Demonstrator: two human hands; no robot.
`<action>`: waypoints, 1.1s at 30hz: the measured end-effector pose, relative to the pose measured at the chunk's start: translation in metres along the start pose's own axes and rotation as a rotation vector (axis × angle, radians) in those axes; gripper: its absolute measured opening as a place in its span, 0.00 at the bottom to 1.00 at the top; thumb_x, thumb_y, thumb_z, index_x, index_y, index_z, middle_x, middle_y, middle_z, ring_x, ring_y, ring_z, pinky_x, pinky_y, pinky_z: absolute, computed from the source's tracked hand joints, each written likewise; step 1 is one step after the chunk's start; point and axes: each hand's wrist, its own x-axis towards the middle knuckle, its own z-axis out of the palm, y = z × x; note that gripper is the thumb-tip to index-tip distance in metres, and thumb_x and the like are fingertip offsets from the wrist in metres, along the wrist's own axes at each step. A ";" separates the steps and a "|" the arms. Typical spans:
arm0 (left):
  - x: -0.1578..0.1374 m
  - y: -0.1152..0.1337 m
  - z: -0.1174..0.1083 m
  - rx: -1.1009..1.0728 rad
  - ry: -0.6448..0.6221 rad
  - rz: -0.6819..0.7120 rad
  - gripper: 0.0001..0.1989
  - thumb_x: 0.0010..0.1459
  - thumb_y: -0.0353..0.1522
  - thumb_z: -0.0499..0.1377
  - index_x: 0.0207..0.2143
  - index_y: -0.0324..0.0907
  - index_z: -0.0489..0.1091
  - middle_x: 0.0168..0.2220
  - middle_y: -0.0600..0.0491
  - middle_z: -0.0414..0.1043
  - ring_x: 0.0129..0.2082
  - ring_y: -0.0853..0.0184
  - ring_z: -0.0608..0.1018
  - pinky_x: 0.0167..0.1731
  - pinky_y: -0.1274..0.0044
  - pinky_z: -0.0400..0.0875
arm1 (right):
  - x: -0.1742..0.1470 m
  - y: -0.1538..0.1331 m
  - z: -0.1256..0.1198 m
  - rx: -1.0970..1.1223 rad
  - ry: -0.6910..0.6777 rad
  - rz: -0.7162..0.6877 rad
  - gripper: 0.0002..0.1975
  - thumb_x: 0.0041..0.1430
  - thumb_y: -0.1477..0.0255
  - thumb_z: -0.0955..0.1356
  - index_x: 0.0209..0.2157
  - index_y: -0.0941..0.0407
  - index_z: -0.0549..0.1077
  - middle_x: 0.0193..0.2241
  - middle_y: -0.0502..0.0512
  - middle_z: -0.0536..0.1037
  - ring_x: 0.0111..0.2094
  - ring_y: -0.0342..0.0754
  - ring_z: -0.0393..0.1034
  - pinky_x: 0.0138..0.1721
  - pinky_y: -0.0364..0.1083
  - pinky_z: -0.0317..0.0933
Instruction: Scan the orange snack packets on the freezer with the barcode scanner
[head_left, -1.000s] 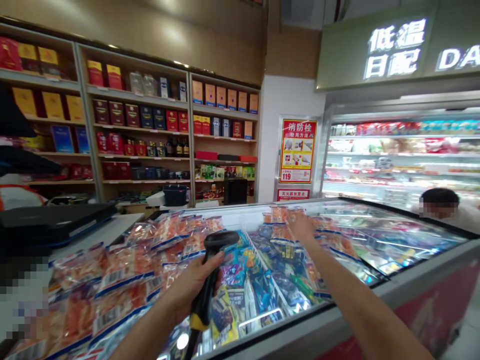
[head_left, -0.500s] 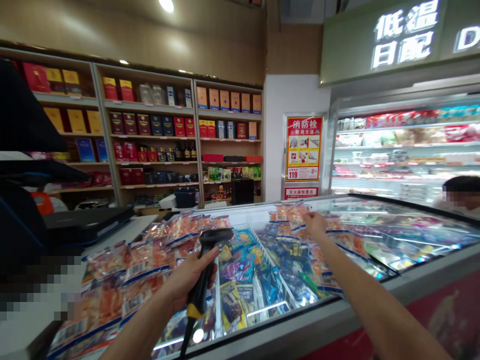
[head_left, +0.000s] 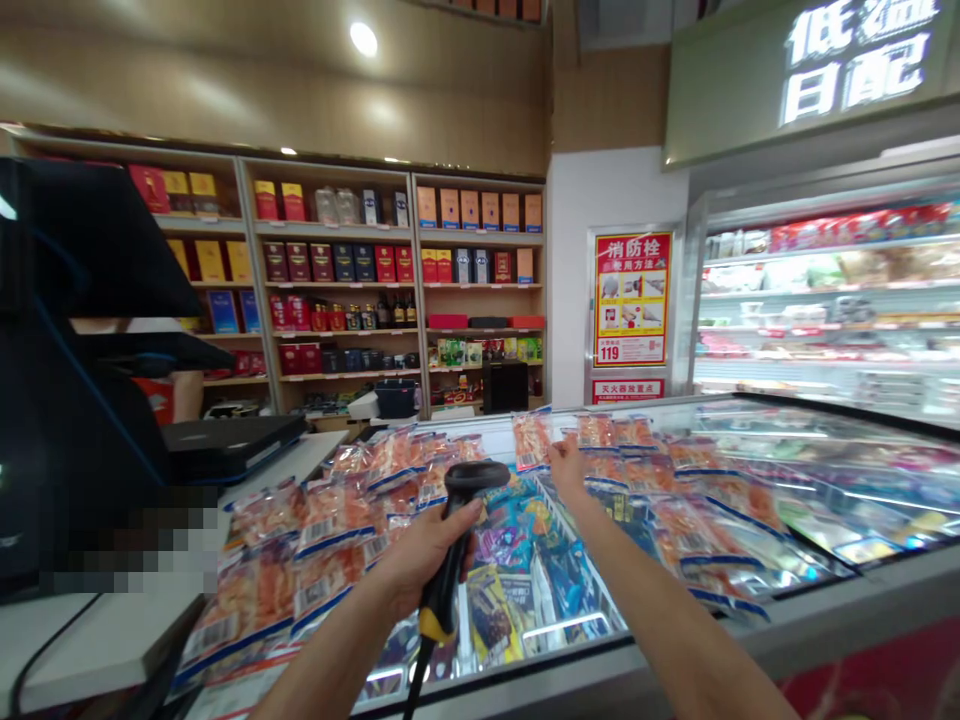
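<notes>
Freezer [head_left: 555,688] w/ blue pkgs [head_left: 556,578], orange pk [head_left: 530,438] in R hand [head_left: 568,466]

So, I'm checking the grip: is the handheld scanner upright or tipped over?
Upright, slightly tilted: the left hand grips the scanner with its wide head uppermost and the cable leaving from below.

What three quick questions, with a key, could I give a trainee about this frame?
1. Which hand holds the scanner?
2. True or false: the poster hangs to the right of the shelves.
3. What does the right hand hold? A) a bottle B) a packet C) a box

Key:
1. The left hand.
2. True.
3. B.
</notes>
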 end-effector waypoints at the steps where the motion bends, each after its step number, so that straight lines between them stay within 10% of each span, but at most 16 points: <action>1: 0.001 0.000 0.000 0.005 -0.012 -0.008 0.16 0.42 0.42 0.57 0.23 0.41 0.57 0.14 0.60 0.62 0.13 0.77 0.65 0.15 0.83 0.58 | -0.001 0.000 0.002 0.006 -0.004 0.004 0.10 0.44 0.69 0.60 0.26 0.58 0.68 0.22 0.54 0.73 0.24 0.45 0.66 0.27 0.41 0.57; 12: 0.012 0.002 -0.016 0.013 0.043 0.028 0.15 0.43 0.42 0.57 0.23 0.41 0.57 0.15 0.60 0.62 0.13 0.77 0.65 0.14 0.84 0.59 | -0.003 0.002 0.014 -0.082 -0.026 0.009 0.09 0.45 0.69 0.60 0.26 0.58 0.69 0.24 0.55 0.74 0.26 0.46 0.67 0.29 0.42 0.57; 26: 0.022 0.001 -0.052 0.011 0.175 0.002 0.16 0.41 0.43 0.58 0.22 0.40 0.59 0.15 0.58 0.64 0.14 0.76 0.66 0.14 0.83 0.61 | -0.046 -0.001 0.100 -0.290 -0.315 -0.010 0.08 0.47 0.73 0.61 0.27 0.59 0.70 0.27 0.55 0.75 0.30 0.45 0.68 0.31 0.40 0.56; 33: 0.029 -0.006 -0.038 0.016 0.090 -0.006 0.15 0.41 0.42 0.58 0.22 0.39 0.60 0.15 0.58 0.65 0.14 0.76 0.65 0.15 0.83 0.61 | -0.030 0.001 0.066 -0.323 -0.314 -0.048 0.15 0.47 0.69 0.63 0.37 0.62 0.69 0.34 0.59 0.74 0.36 0.47 0.67 0.36 0.42 0.56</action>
